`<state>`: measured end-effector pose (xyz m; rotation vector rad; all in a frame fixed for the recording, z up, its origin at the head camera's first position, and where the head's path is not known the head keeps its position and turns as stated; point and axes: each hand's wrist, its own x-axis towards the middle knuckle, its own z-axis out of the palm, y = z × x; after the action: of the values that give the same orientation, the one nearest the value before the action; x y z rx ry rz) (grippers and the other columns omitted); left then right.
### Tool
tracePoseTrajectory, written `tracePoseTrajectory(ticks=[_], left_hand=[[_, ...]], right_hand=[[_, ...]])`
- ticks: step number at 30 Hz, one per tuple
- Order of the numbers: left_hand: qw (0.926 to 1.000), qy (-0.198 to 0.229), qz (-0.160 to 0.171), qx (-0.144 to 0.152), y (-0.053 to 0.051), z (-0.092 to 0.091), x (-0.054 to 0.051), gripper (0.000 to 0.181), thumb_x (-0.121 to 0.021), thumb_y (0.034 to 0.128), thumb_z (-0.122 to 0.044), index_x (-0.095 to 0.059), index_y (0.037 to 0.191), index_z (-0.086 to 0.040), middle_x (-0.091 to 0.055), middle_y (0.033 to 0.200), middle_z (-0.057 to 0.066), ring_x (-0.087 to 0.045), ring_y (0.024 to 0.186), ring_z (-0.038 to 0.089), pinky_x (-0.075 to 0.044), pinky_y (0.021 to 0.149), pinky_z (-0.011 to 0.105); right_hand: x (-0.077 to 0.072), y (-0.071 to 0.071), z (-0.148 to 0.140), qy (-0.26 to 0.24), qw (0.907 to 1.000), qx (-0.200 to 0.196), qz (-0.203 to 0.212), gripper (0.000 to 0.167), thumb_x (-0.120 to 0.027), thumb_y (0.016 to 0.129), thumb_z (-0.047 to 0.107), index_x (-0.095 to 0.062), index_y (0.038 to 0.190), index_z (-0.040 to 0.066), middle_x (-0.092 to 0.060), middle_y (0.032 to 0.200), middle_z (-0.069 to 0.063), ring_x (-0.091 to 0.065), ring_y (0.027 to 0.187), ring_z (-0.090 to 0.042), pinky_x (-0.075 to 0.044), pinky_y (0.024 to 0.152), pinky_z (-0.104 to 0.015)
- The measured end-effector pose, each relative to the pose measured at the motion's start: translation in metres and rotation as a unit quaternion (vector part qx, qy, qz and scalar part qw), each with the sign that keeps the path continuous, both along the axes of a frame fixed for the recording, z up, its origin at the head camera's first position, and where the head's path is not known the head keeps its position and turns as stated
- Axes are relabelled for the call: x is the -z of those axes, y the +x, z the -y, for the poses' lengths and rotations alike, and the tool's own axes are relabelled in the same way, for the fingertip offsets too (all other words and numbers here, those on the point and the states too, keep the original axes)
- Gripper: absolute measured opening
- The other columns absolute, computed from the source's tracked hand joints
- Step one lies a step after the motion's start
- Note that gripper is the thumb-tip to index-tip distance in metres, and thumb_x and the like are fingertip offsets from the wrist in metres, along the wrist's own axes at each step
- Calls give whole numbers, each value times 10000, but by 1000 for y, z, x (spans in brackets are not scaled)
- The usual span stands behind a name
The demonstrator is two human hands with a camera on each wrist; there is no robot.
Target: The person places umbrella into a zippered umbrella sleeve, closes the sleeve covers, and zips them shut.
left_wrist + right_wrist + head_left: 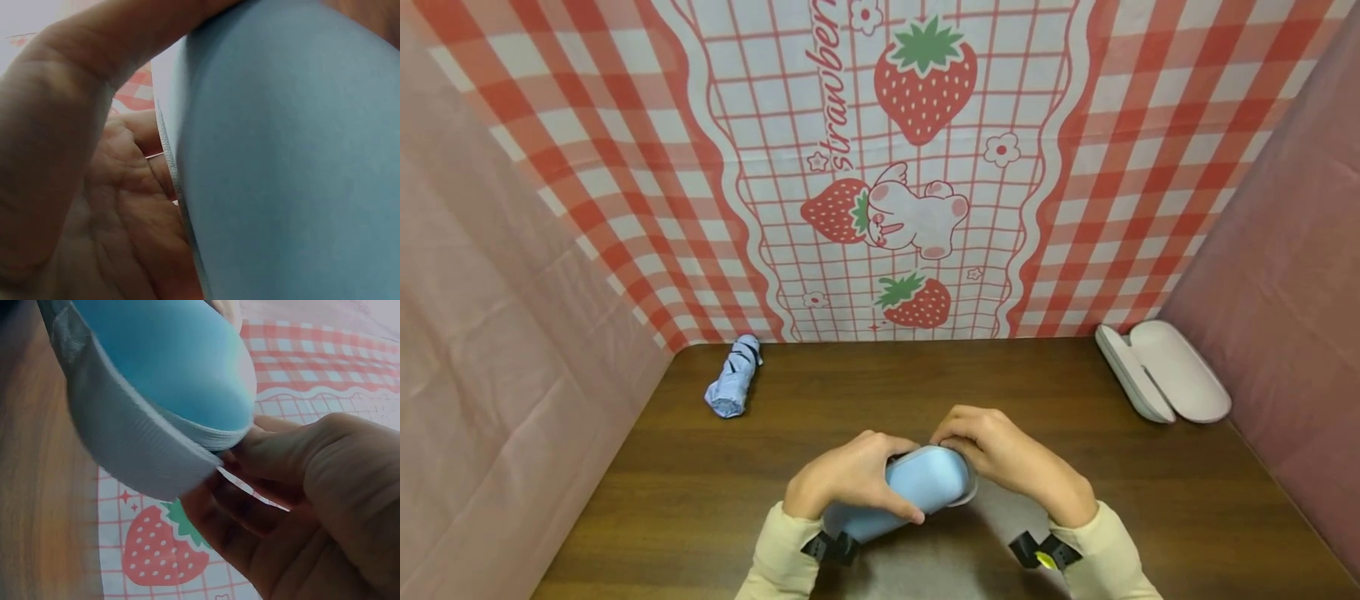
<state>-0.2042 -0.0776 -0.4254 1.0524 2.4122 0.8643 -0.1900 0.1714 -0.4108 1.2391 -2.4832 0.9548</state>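
Note:
A light blue rounded case point(936, 479) with a pale fabric edge is held above the table, tilted, its far end up to the right. My left hand point(859, 473) grips it from the left side, thumb across the front and fingers behind. At the upper right end, my right hand point(1011, 454) pinches the rim with thumb and fingers. In the right wrist view a whitish band point(134, 437) stands apart from the blue shell point(181, 362) along one side. The fingertips of the right hand point(300, 481) partly hide what they pinch. The inside of the case is hidden.
A folded light blue umbrella point(733, 379) lies at the back left of the brown table point(865, 383). An open white glasses case point(1176, 371) lies at the back right. A strawberry-print cloth point(917, 217) hangs behind, with pink cloths point(512, 333) at the sides.

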Motion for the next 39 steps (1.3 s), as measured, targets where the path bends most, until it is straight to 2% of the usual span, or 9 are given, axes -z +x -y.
tracePoseTrajectory(ticks=[9,14,20,25,32,39], left_hand=[[9996,-133,-208,-136,-1,1,-3,754,-889,749,-523,-651,1358,-150,-718,1131,-74,-622,865,-10,-523,755,187],[9997,-147,-126,-129,-1,2,-2,759,-880,767,-509,-631,1383,-142,-718,1160,-53,-627,882,-9,-528,765,190],[9998,101,43,-153,-2,6,-2,764,-875,791,-479,-602,1417,-137,-716,1194,-23,-643,914,2,-541,782,207],[9994,263,88,-223,-2,8,-2,766,-874,794,-479,-595,1421,-139,-713,1206,-10,-648,925,8,-545,794,212],[9987,354,-148,-330,-2,9,-3,766,-883,774,-485,-608,1388,-118,-718,1189,23,-651,919,23,-545,791,216],[9978,384,-244,-490,-3,10,-3,739,-889,754,-464,-625,1350,-116,-722,1158,24,-657,918,43,-546,797,228]], right_hand=[[-4,3,3,128,9991,289,-295,174,-695,914,-70,-749,982,81,-693,980,-11,-687,908,-161,-594,766,-310],[-2,3,3,-102,9977,342,-576,193,-716,868,-111,-746,943,64,-691,963,-17,-684,884,-157,-589,729,-280],[-2,-1,1,-473,9930,309,-1040,234,-730,825,-154,-741,914,62,-694,938,-18,-683,850,-140,-582,705,-252],[-3,-2,0,-629,9911,250,-1143,247,-730,814,-168,-740,911,60,-692,933,-19,-686,831,-134,-576,693,-225],[-4,-2,0,-756,9886,241,-1280,246,-746,794,-170,-745,904,50,-699,926,-27,-692,822,-143,-569,694,-200],[-7,-1,-1,-743,9885,264,-1294,234,-758,804,-157,-746,915,49,-700,936,-29,-682,821,-123,-555,697,-172]])
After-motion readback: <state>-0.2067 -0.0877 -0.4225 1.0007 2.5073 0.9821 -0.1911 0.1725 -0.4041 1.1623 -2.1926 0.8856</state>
